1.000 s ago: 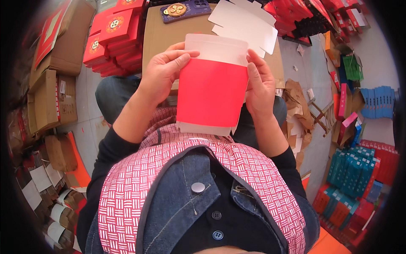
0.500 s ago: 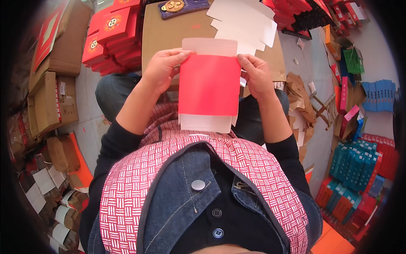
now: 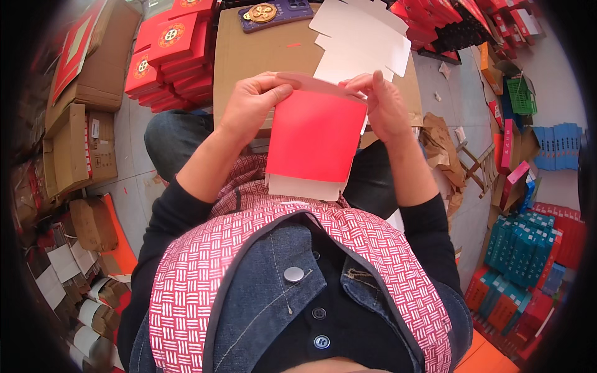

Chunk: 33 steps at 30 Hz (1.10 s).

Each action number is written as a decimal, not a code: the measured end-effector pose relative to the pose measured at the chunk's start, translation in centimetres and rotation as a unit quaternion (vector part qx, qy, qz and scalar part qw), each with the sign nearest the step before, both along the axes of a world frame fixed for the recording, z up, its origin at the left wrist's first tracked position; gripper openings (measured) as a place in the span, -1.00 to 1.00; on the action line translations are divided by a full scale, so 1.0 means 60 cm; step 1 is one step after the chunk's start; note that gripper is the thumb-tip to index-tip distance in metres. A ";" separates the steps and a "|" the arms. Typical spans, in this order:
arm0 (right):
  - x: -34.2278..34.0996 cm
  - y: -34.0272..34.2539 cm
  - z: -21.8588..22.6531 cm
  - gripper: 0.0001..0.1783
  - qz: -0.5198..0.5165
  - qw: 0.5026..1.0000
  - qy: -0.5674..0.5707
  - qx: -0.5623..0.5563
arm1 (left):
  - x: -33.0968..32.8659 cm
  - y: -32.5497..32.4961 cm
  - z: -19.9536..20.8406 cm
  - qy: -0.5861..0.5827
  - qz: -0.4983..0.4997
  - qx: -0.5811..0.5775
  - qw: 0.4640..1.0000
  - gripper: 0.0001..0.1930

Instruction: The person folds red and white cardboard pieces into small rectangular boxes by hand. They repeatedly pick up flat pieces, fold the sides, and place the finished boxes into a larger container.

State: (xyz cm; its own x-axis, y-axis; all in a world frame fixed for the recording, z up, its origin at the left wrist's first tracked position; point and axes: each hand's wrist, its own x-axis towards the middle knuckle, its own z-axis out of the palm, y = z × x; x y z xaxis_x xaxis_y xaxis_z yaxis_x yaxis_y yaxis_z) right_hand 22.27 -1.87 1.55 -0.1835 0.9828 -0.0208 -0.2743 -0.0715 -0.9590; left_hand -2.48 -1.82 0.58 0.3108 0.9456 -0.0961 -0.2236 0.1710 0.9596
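Observation:
A red cardboard box with pale flaps at both ends is held tilted over my lap. My left hand is closed on its upper left corner, thumb on the red face. At the upper right corner my right hand has its bent fingers at the pale top flap, thumb raised off the red face; its other fingers are partly hidden. The lower flap points toward my apron. Beyond the hands, flat white die-cut card lies on a brown cardboard surface.
A phone in a purple case lies at the far edge of the cardboard. Stacked red boxes stand to the left, near a large brown carton. At the right are crumpled brown paper, a green basket and teal boxes.
The box has turned slightly and its top flap has bent. My right thumb has lifted from the red face, and those fingers have moved onto the flap. My left hand keeps its grip.

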 end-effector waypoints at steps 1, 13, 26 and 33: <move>0.007 0.012 0.013 -0.79 0.040 0.998 -0.033 -0.034 | 0.002 -0.003 0.010 0.015 -0.006 0.015 1.000 -0.82; -0.016 0.061 0.084 -0.64 0.251 0.939 -0.227 -0.067 | 0.010 -0.013 0.018 -0.026 -0.001 0.050 0.998 -0.79; -0.016 0.036 0.068 -0.68 0.212 0.950 -0.228 -0.036 | 0.001 -0.020 0.009 -0.033 -0.023 0.091 0.995 -0.60; -0.028 0.029 0.061 -0.73 0.212 0.948 -0.237 0.029 | 0.008 -0.019 0.000 -0.014 0.017 0.087 0.996 -0.81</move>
State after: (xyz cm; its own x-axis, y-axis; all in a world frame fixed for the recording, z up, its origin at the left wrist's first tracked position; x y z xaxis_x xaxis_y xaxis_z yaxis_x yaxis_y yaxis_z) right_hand 20.56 -0.16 5.20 -0.5461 0.8246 -0.1474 0.2294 -0.0221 -0.9731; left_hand -2.00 -2.95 0.58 0.2792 0.9571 0.0777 -0.2544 -0.0043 0.9671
